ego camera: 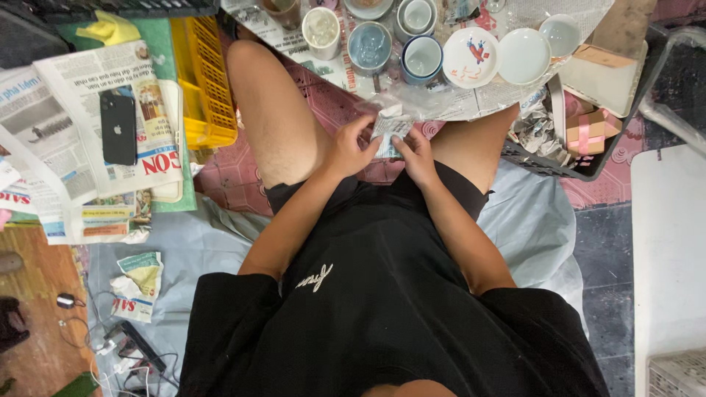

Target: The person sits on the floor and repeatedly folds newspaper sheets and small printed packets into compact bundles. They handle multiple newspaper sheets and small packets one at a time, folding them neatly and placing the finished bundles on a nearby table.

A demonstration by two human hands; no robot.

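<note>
Here, two hands work at one small wad of newspaper: the left hand [351, 149] and the right hand [416, 156] both grasp the wad [388, 131], fingers curled round it from either side. It sits between them, touching both, held above the lap and just below the near edge of the tabletop [471, 106].

On the tabletop, which is covered in newsprint, stand about nine pieces of crockery. Three cups are closest: a white cup [321, 31], a blue glass cup [369, 46] and a blue-rimmed cup [422, 56]. To their right lie three shallow dishes: one painted dish [471, 56] with a red figure, one plain white dish [523, 56] and a smaller pale bowl [561, 33]. More cups stand at the far edge, partly cut off.

A sheet of clear plastic [412, 99] lies crumpled at the tabletop's edge, just above the wad and the nearest thing to the hands. On the person's left are one yellow crate [208, 81], a spread of newspapers [81, 140] and one black phone [118, 126] lying on them. Lower down on the floor lie a crumpled paper scrap [137, 285] and some cables [129, 349]. On the person's right, a dark basket [559, 158] holds crushed paper and one small gift box [586, 131] with a pink ribbon.
</note>
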